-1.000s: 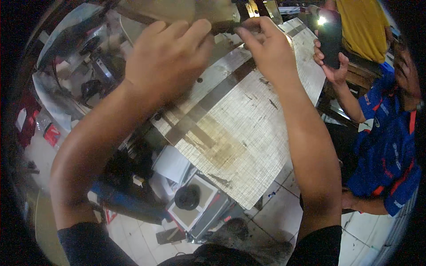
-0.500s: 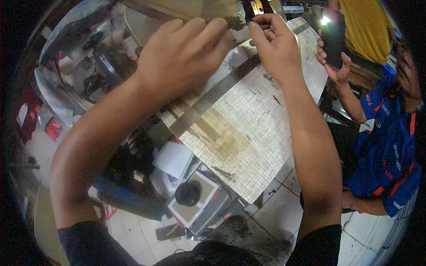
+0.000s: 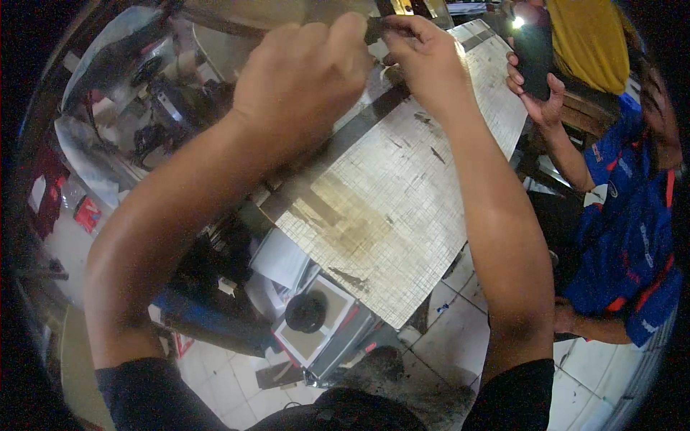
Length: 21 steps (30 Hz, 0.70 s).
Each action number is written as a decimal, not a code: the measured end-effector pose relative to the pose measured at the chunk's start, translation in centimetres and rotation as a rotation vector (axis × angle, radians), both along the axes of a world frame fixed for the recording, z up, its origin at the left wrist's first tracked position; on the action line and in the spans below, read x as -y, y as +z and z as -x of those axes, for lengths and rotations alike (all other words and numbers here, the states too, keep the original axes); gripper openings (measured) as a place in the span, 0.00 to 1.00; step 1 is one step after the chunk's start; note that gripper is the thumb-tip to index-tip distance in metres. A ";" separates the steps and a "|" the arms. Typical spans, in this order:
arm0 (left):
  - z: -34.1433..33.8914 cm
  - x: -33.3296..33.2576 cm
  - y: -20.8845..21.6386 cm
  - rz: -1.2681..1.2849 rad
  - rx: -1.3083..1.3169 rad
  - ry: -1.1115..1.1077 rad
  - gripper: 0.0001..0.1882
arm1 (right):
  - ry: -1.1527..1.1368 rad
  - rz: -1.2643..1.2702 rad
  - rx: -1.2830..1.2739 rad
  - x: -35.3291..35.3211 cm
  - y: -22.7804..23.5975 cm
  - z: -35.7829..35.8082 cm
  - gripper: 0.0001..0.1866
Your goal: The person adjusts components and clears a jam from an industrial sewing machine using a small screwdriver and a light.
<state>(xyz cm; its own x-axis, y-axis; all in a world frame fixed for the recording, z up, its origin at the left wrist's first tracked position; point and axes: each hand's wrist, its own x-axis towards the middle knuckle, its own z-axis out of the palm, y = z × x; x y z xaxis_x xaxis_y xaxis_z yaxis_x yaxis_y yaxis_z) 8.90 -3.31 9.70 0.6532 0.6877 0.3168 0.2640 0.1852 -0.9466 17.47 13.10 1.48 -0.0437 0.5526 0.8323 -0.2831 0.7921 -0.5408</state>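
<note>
My left hand (image 3: 298, 86) is raised over the far side of a worn, pale table top (image 3: 410, 208) with a crosshatched surface. Its fingers are curled, and what they hold, if anything, is hidden behind the knuckles. Close on its right, my right hand (image 3: 435, 72) has thumb and fingers drawn together in a pinch. A small dark piece (image 3: 374, 30) shows in the gap between the two hands; its kind cannot be made out. Motion blurs the fingertips of both hands.
On the right, a person in a blue shirt (image 3: 618, 237) holds up a phone (image 3: 535, 61) with its light on. A stack of papers and folders (image 3: 348, 341) carries a black round object (image 3: 305, 313). Clutter fills a plastic-lined area (image 3: 93, 161) at left.
My right hand has shifted slightly left and up, closer to my left hand. The left hand has turned a little, its fingers more bunched. The lit phone has moved slightly left and up.
</note>
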 end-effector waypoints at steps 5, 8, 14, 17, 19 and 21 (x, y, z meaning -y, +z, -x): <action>0.7 0.2 0.3 0.005 0.001 -0.017 0.19 | 0.076 -0.020 -0.139 0.4 -0.3 -0.1 0.19; 1.3 0.2 -0.1 -0.024 -0.015 0.007 0.22 | -0.053 -0.038 0.016 2.7 0.8 -1.1 0.15; 0.1 0.2 -0.3 -0.025 -0.036 0.093 0.25 | 0.145 -0.074 -0.020 2.2 0.8 -1.7 0.15; 0.0 0.2 -0.3 -0.035 -0.087 -0.065 0.22 | -0.082 -0.068 0.012 2.9 0.8 -2.0 0.13; -0.4 -0.2 -0.5 -0.038 -0.063 -0.052 0.13 | -0.286 -0.180 0.000 2.8 0.7 -2.0 0.11; -0.7 -0.2 -0.4 -0.042 -0.041 -0.036 0.06 | -0.315 -0.149 0.021 3.2 0.7 -2.0 0.11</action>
<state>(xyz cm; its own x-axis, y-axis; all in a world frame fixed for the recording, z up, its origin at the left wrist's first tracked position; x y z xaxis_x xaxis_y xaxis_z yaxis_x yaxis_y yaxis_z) 9.59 -3.11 9.31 0.6903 0.6503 0.3172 0.2321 0.2161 -0.9484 19.47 9.93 2.23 0.0916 0.4143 0.9055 -0.0021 0.9094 -0.4158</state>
